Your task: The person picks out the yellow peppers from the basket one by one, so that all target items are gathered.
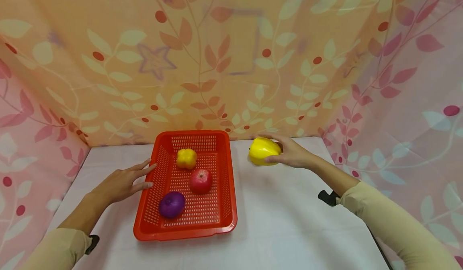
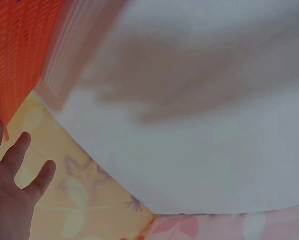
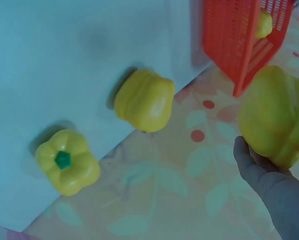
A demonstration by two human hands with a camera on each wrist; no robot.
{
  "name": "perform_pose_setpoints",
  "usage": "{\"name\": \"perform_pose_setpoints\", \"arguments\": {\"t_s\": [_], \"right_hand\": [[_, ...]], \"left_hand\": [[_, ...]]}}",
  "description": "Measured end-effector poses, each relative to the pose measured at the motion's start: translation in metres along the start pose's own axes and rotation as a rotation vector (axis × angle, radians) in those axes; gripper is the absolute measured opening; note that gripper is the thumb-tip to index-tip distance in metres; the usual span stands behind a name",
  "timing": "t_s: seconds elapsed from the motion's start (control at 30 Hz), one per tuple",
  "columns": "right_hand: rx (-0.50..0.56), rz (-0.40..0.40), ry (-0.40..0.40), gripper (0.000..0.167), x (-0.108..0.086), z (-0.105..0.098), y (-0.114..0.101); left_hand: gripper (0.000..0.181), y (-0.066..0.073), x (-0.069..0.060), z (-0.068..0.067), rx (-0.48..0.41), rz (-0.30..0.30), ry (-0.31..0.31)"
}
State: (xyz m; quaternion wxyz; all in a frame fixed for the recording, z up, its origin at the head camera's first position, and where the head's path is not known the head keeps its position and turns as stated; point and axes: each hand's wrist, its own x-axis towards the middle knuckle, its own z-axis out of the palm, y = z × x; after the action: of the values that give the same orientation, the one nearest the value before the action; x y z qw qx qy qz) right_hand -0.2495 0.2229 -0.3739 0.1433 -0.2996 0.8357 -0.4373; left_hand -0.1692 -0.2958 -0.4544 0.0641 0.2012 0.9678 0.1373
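Observation:
In the head view my right hand (image 1: 292, 152) holds a yellow bell pepper (image 1: 263, 151) above the white table, right of a red plastic basket (image 1: 231, 205). The right wrist view shows the same pepper (image 3: 273, 117) between the thumb and fingers of that hand (image 3: 289, 200). My left hand (image 1: 121, 181) is spread at the basket's left rim, fingertips over or at the edge; touch is hard to tell. Inside the basket lie a smaller-looking yellow bell pepper (image 1: 186, 158), a red pomegranate-like fruit (image 1: 200, 181) and a glossy purple round vegetable (image 1: 172, 204).
Two more yellow bell peppers, one on its side (image 3: 145, 100) and one showing a green stem (image 3: 67, 162), sit near the table's edge in the right wrist view. The white tabletop (image 1: 282, 221) meets a patterned cloth backdrop (image 1: 231, 101) behind and at both sides.

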Motion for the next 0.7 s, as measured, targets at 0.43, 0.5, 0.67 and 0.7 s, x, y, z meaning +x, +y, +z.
{"name": "perform_pose_setpoints", "arguments": {"t_s": [0.43, 0.5, 0.67, 0.7], "right_hand": [[-0.061, 0.142, 0.118, 0.076, -0.043, -0.025, 0.035], [-0.058, 0.163, 0.125, 0.077, -0.047, -0.027, 0.042], [-0.069, 0.209, 0.156, 0.078, -0.058, -0.030, 0.063], [-0.069, 0.224, 0.164, 0.078, -0.060, -0.030, 0.068]], "left_hand": [[0.072, 0.001, 0.000, 0.001, -0.011, 0.001, -0.010], [0.073, 0.001, -0.001, 0.000, -0.010, -0.004, -0.011], [0.073, 0.001, -0.001, -0.001, -0.010, 0.001, -0.006], [0.072, 0.001, -0.001, -0.001, -0.008, 0.004, -0.006]]}}
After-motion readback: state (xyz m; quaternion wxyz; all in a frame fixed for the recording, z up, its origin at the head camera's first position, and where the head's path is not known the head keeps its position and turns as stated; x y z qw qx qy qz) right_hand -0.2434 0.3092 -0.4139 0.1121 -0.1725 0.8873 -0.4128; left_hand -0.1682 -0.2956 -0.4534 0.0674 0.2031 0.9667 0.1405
